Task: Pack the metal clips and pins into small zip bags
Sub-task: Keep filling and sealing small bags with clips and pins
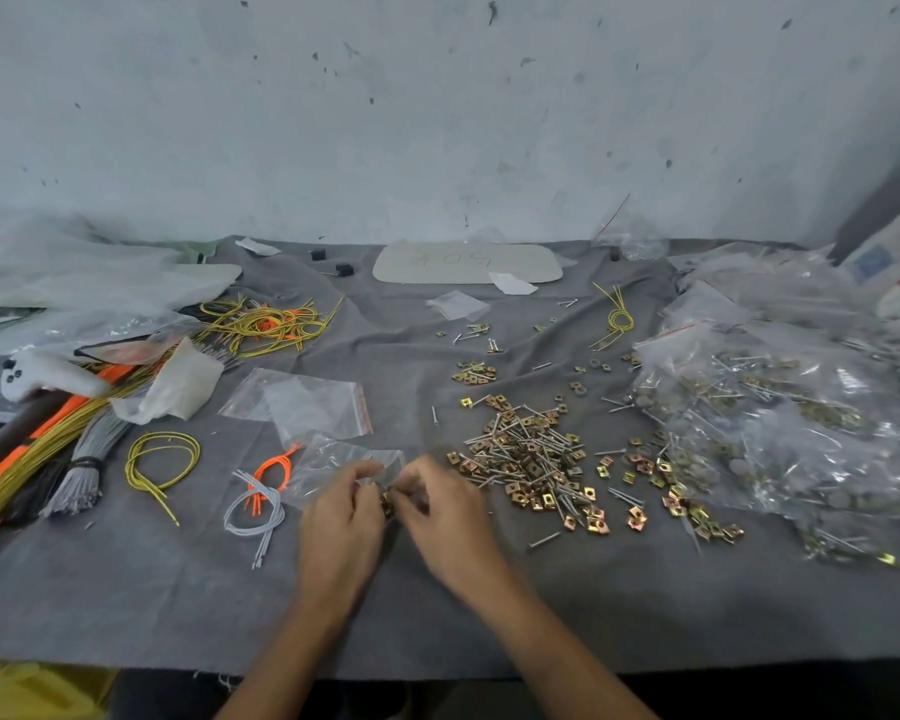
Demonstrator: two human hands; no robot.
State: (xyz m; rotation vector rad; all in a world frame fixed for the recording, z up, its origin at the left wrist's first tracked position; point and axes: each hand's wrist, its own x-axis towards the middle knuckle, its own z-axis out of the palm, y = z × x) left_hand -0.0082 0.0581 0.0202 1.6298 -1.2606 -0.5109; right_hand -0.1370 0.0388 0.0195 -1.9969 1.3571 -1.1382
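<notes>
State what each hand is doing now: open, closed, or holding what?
Left hand: pinching the small zip bag.
Right hand: closed on metal clips at the bag's mouth.

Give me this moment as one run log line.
phase: bagging | left hand: holds zip bag | right hand: pinches clips at zip bag | pile: loose, right of hands

Grey cloth [489,605], gold-and-copper clips [533,470], yellow cords [266,324], orange loop [274,472]
</notes>
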